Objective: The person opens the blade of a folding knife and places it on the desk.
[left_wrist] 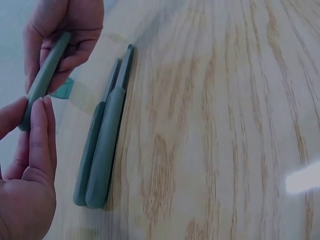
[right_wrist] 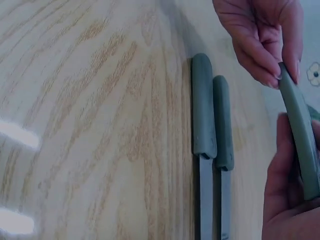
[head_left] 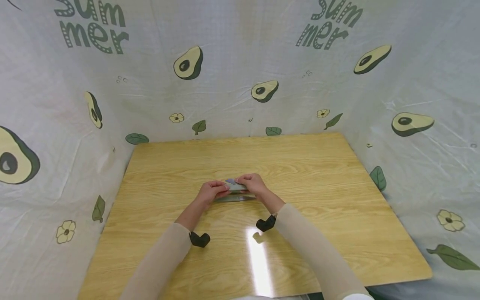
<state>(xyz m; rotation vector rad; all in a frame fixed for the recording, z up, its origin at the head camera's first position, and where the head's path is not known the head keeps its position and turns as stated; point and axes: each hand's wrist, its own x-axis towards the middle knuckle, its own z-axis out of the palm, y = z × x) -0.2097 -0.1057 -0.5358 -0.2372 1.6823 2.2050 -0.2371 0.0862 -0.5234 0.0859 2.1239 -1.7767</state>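
Observation:
Between both hands, raised over the table, is a slim, slightly curved green object (right_wrist: 299, 125), seen nearly edge-on in the wrist views; I cannot tell its kind. The left hand (head_left: 211, 192) pinches one end between thumb and fingertips. At the other end, the right hand (head_left: 255, 183) grips it with curled fingers. A small blue-grey part shows above it in the head view. Just on the near side of the hands, two green-handled knives lie side by side on the table, one knife (left_wrist: 106, 150) close against the other knife (left_wrist: 90, 155).
A wood-grain table (head_left: 300, 241) spreads under the hands, with a bright light reflection at its front. A pale curtain (head_left: 232, 112) printed with avocados surrounds its back and sides. Each wrist wears a black strap piece (head_left: 200, 240).

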